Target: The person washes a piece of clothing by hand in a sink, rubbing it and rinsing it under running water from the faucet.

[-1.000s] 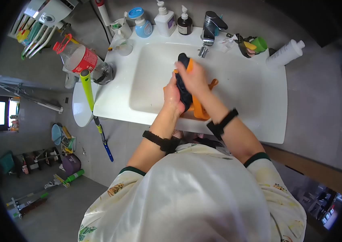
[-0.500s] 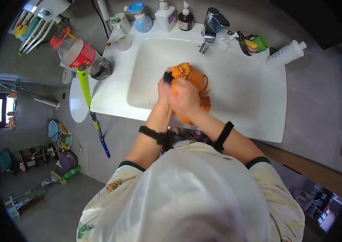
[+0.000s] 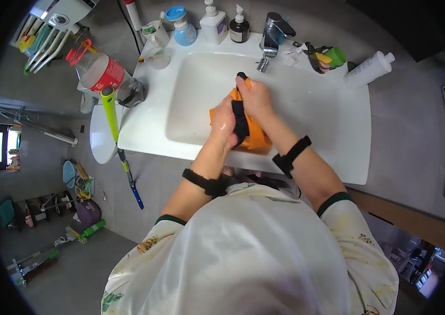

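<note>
Over the basin of the white sink (image 3: 319, 121) I hold an orange cloth piece (image 3: 256, 137) with a black band (image 3: 240, 119); its exact kind does not show. My left hand (image 3: 223, 124) is closed around its left side, and the skin looks wet. Higher up, my right hand (image 3: 256, 98) grips the band's upper end, thumb on top. The band runs between the two hands, while the orange fabric hangs below them and partly shows left of my left hand. My palms hide the rest.
Behind the basin stand a chrome faucet (image 3: 271, 37), a blue-capped pump bottle (image 3: 183, 29), a white pump bottle (image 3: 213, 23) and a dark one (image 3: 239, 27). A white bottle (image 3: 368, 70) leans at right. Left are a large red-labelled bottle (image 3: 101, 73) and a yellow-green handle (image 3: 109, 113).
My hands have moved apart, the right one upward and to the right. The bunched orange cloth has turned, so its printed lettering is hidden and the black band stretches between my hands.
</note>
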### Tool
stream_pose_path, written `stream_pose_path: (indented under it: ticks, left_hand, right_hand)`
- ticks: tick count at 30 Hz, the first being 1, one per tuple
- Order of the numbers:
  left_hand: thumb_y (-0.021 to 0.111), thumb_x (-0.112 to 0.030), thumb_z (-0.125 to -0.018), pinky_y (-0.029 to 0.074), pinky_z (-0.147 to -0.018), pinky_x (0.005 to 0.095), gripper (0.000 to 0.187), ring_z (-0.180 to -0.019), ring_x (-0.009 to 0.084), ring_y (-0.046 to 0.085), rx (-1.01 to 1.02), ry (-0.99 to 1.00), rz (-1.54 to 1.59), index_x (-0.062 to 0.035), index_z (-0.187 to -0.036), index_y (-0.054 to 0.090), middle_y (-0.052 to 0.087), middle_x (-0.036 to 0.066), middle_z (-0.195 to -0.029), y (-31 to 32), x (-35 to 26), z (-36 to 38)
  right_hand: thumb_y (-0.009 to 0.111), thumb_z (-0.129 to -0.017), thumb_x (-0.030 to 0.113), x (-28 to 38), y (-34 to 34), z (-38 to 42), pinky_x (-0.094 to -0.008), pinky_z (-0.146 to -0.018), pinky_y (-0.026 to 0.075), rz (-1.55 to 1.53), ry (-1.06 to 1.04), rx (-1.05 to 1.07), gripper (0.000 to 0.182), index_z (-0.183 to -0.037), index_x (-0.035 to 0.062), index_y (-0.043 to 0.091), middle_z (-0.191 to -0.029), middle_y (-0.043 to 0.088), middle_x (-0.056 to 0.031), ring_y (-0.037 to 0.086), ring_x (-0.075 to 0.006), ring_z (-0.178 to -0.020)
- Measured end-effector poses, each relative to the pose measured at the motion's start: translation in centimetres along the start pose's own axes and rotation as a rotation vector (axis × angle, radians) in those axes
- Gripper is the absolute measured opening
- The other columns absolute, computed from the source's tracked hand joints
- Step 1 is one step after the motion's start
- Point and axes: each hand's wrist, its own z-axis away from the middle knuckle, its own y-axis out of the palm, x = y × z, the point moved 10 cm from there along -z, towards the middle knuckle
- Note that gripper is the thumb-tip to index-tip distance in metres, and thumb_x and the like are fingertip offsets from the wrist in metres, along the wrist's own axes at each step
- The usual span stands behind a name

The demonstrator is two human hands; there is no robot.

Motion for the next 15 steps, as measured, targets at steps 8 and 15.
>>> stream_pose_path:
  ticks: [8,15]
  left_hand:
    - [0.044,-0.030,-0.095,0.050,-0.074,0.0315,0.028,-0.078,0.0176,0.058,-0.002,-0.054,0.153,-0.0045,-0.100,0.056,0.060,0.007,-0.090,-1.7,0.8,-0.4]
    - [0.041,-0.032,-0.096,0.050,-0.069,0.0305,0.031,-0.075,0.0179,0.059,0.391,0.043,0.403,-0.0051,-0.104,0.056,0.060,0.006,-0.089,-0.6,-0.6,-1.6]
  right_hand:
    - [0.063,-0.084,0.032,3.6,0.4,2.3,-0.0454,-0.057,0.045,0.092,-0.204,-0.049,0.038,-0.062,0.0013,0.058,-0.060,0.055,-0.0197,0.056,-0.0398,-0.057]
    - [0.060,-0.085,0.030,10.2,-0.3,8.1,-0.0433,-0.056,0.045,0.031,-0.651,-0.118,0.034,-0.070,0.0003,0.059,-0.073,0.060,-0.0207,0.057,-0.0370,-0.063]
